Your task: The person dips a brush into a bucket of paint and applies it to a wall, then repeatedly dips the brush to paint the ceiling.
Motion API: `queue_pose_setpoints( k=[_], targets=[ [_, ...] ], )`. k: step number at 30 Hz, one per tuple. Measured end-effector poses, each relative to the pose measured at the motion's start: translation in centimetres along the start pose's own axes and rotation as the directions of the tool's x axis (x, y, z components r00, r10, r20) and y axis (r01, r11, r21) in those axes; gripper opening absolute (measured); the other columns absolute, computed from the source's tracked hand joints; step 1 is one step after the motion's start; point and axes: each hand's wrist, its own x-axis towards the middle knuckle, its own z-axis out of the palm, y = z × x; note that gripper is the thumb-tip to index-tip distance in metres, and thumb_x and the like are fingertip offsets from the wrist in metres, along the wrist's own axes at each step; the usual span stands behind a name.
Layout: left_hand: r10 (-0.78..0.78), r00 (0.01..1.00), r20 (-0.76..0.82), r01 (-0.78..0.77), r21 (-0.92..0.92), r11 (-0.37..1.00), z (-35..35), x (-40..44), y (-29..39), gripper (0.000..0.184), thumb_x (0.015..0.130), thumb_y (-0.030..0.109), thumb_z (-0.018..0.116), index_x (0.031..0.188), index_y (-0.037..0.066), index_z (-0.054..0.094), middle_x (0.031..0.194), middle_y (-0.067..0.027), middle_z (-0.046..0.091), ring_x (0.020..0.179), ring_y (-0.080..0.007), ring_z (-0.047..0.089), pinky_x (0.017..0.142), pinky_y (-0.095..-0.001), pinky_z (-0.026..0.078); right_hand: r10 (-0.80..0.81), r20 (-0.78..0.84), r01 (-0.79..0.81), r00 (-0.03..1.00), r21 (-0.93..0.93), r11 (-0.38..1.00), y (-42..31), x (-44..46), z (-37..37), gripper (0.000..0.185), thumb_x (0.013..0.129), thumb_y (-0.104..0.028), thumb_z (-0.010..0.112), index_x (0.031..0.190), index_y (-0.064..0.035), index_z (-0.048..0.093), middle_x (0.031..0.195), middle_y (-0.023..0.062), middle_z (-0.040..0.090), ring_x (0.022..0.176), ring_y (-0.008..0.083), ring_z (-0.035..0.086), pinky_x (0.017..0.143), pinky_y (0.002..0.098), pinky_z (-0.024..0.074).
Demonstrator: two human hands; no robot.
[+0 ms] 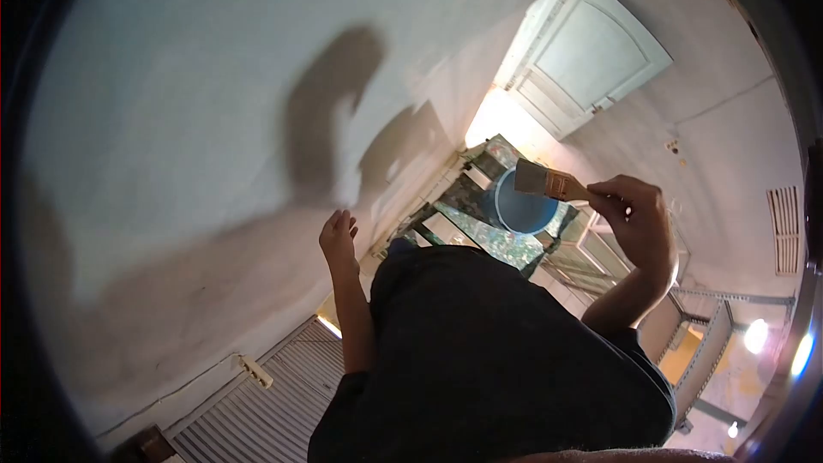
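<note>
I see the right hand (639, 216) pinching a flat brush (555, 184) by the end of its handle, right of the middle of the frame. The bristles point left and show in front of a blue bucket (525, 213); I can't tell if they touch it. The left hand (339, 242), near the middle, has loosely bent fingers, and I see nothing in it. I can't tell if it touches the wall.

I think this is the step of holding the brush ready. To me, the next move calls for a firm grip and care around the bucket's rim.

The big pale wall (197, 120) fills the left side and looks smooth, with some cloudy patches and dark shadows on it. A white door (596, 56) is at the upper right, with bright light beside it. A ridged shutter (283, 390) is at the lower left, and a metal shelf (711, 351) is at the lower right.
</note>
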Motion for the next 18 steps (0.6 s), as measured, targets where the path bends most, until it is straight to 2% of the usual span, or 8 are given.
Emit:
queue_pose_setpoints(
  k=[2,3,5,9,12,13,16,18],
  targets=[
    [0.051,0.946,0.320,-0.144,0.273,0.951,2.0,-0.3,0.7,0.045,0.096,0.023,0.073,0.127,-0.009,0.064,0.106,-0.0113,0.072,0.094,-0.0153,0.068,0.084,-0.0286,0.053,0.066,-0.022,-0.067,0.998,-0.055,0.996,0.1,-0.2,-0.8,0.016,0.083,-0.002,0.079,0.098,0.0012,0.076,0.081,0.0116,0.074,0.068,0.0148,0.068,0.063,0.0298,0.0524],
    [0.084,0.915,0.395,-0.239,0.362,0.901,3.1,-0.7,1.1,0.043,0.097,0.025,0.072,0.126,-0.007,0.065,0.101,-0.0091,0.074,0.091,-0.0163,0.069,0.085,-0.0296,0.054,0.106,-0.043,-0.110,0.993,-0.093,0.990,0.1,-0.3,-1.1,0.015,0.081,-0.002,0.081,0.096,0.0009,0.077,0.079,0.0109,0.074,0.066,0.0131,0.068,0.063,0.0285,0.0524],
    [0.100,0.864,0.493,-0.362,0.471,0.804,5.3,-1.5,2.0,0.039,0.097,0.024,0.072,0.120,-0.006,0.068,0.101,-0.0118,0.074,0.092,-0.0173,0.071,0.085,-0.0317,0.055,0.121,-0.145,-0.119,0.982,0.028,0.993,1.2,-0.4,0.1,0.015,0.078,-0.005,0.084,0.090,-0.0003,0.076,0.075,0.0094,0.074,0.064,0.0107,0.065,0.061,0.0252,0.0509],
    [0.220,0.755,0.617,-0.540,0.397,0.742,8.8,-3.7,2.2,0.036,0.095,0.024,0.073,0.115,-0.005,0.070,0.100,-0.0158,0.075,0.094,-0.0212,0.072,0.085,-0.0336,0.056,0.155,-0.151,-0.155,0.976,0.015,0.988,1.5,0.3,2.1,0.018,0.078,-0.009,0.085,0.084,0.0021,0.071,0.073,0.0115,0.071,0.066,0.0146,0.067,0.065,0.0292,0.0535],
    [0.248,0.579,0.776,-0.712,0.334,0.618,10.3,-4.9,1.8,0.038,0.090,0.022,0.075,0.117,-0.003,0.068,0.104,-0.0210,0.072,0.098,-0.0313,0.072,0.088,-0.0386,0.056,0.128,-0.116,-0.126,0.985,0.026,0.992,2.9,1.1,4.4,0.027,0.078,-0.018,0.087,0.082,0.0017,0.070,0.072,0.0154,0.069,0.065,0.0207,0.067,0.064,0.0334,0.0528],
    [0.244,0.580,0.777,-0.710,0.335,0.620,10.8,-5.4,1.5,0.038,0.090,0.022,0.075,0.117,-0.003,0.068,0.104,-0.0210,0.072,0.098,-0.0313,0.072,0.088,-0.0386,0.056,0.174,-0.053,-0.173,0.983,0.008,0.985,2.8,1.5,5.1,0.025,0.077,-0.014,0.087,0.087,0.0013,0.070,0.071,0.0103,0.068,0.066,0.0130,0.062,0.064,0.0293,0.0512],
    [0.198,0.331,0.923,-0.864,0.212,0.456,11.5,-5.6,0.0,0.034,0.092,0.021,0.070,0.116,-0.003,0.065,0.113,-0.0226,0.067,0.109,-0.0399,0.063,0.097,-0.0459,0.050,0.073,0.000,-0.073,0.997,0.019,0.997,5.4,2.2,8.6,0.022,0.078,-0.012,0.084,0.086,0.0033,0.071,0.076,0.0143,0.070,0.068,0.0211,0.067,0.067,0.0328,0.0529],
    [0.159,0.258,0.953,-0.905,0.180,0.386,11.7,-5.6,-1.3,0.034,0.092,0.020,0.070,0.116,-0.003,0.065,0.114,-0.0224,0.066,0.111,-0.0403,0.062,0.098,-0.0467,0.049,0.065,0.030,-0.066,0.997,0.025,0.998,6.4,2.5,10.7,0.019,0.078,-0.008,0.080,0.089,0.0046,0.071,0.081,0.0184,0.072,0.074,0.0303,0.071,0.071,0.0369,0.0542]
  ],
)
